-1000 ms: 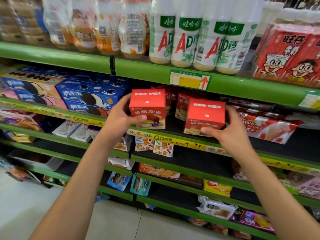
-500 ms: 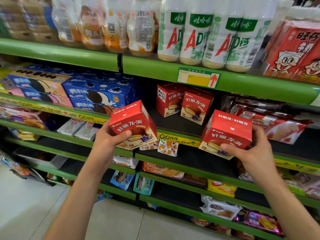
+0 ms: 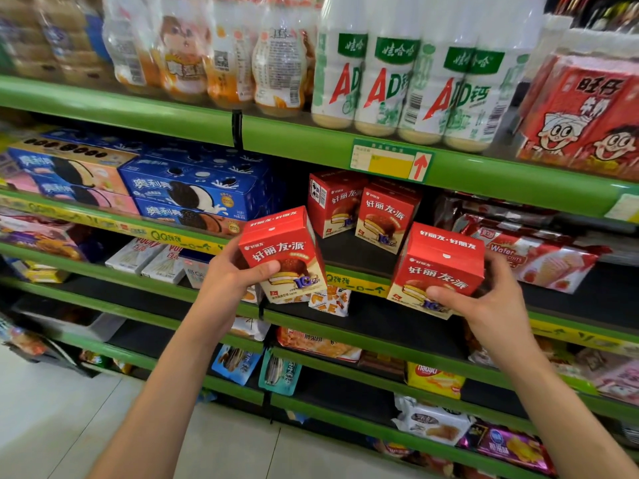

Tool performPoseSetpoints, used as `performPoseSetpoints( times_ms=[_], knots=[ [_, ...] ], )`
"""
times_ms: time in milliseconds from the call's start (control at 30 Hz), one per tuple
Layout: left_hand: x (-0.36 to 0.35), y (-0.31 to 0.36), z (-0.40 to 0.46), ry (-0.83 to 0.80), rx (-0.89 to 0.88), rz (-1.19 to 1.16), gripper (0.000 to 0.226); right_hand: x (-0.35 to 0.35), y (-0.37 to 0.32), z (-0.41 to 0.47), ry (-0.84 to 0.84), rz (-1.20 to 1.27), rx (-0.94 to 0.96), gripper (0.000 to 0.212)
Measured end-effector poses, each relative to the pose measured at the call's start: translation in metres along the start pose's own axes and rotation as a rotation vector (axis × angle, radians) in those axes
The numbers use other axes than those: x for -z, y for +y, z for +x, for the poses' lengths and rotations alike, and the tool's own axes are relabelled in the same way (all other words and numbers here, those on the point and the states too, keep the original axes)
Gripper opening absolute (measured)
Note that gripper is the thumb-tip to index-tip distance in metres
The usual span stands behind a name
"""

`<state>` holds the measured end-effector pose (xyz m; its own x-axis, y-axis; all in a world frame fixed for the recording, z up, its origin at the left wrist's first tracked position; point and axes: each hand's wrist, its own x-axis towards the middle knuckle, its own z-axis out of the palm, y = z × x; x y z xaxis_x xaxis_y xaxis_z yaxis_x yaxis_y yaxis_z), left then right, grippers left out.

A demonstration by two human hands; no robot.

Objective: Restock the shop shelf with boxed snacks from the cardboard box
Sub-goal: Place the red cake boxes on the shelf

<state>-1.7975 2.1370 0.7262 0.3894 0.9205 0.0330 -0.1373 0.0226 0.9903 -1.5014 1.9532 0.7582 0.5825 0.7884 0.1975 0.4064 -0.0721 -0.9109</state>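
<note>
My left hand (image 3: 232, 275) grips a red snack box (image 3: 280, 243) with a chocolate pie picture, tilted, in front of the green shelf edge (image 3: 356, 281). My right hand (image 3: 484, 299) grips a second red snack box (image 3: 441, 262) of the same kind, further right and a little lower. Both boxes are held in the air, out in front of the shelf. Two more matching red boxes (image 3: 363, 209) stand upright at the back of that shelf, between my hands. The cardboard box is out of view.
Blue biscuit boxes (image 3: 193, 188) fill the shelf's left part, red wafer packs (image 3: 532, 254) its right. White drink bottles (image 3: 397, 67) and red milk packs (image 3: 584, 108) stand on the shelf above. Lower shelves hold bagged snacks. Pale floor tiles (image 3: 69, 409) lie lower left.
Both hands have drawn the red boxes back from the shelf, down and toward me. The two boxes standing on the shelf have come into view.
</note>
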Motion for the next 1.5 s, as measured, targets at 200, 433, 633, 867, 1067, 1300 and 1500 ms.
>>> performPoseSetpoints(
  times_ms=[200,433,633,867,1067,1300,1500],
  knots=[
    [-0.036,0.022,0.031,0.079,-0.114,0.132,0.07,-0.028,-0.012,0.025,0.032,-0.079,0.062,0.076],
    [-0.055,0.015,0.057,0.152,-0.22,0.379,0.08,-0.044,-0.007,0.055,0.101,-0.173,0.062,0.088],
    [-0.046,0.013,0.056,0.2,-0.191,0.323,0.081,-0.039,-0.004,0.056,0.139,-0.109,0.017,0.086],
    [-0.014,0.015,0.021,0.087,-0.121,0.163,0.068,-0.019,-0.008,0.021,0.084,0.053,0.031,0.076],
    [0.01,0.001,0.003,0.058,-0.043,0.055,0.064,-0.004,0.003,0.007,0.054,0.134,-0.011,0.067],
    [0.022,-0.005,0.005,0.093,-0.009,0.037,0.072,-0.005,0.004,0.008,0.071,0.146,-0.022,0.065],
    [0.021,-0.004,0.005,0.095,-0.009,0.041,0.074,-0.009,0.003,0.009,0.063,0.154,-0.004,0.062]
  ],
)
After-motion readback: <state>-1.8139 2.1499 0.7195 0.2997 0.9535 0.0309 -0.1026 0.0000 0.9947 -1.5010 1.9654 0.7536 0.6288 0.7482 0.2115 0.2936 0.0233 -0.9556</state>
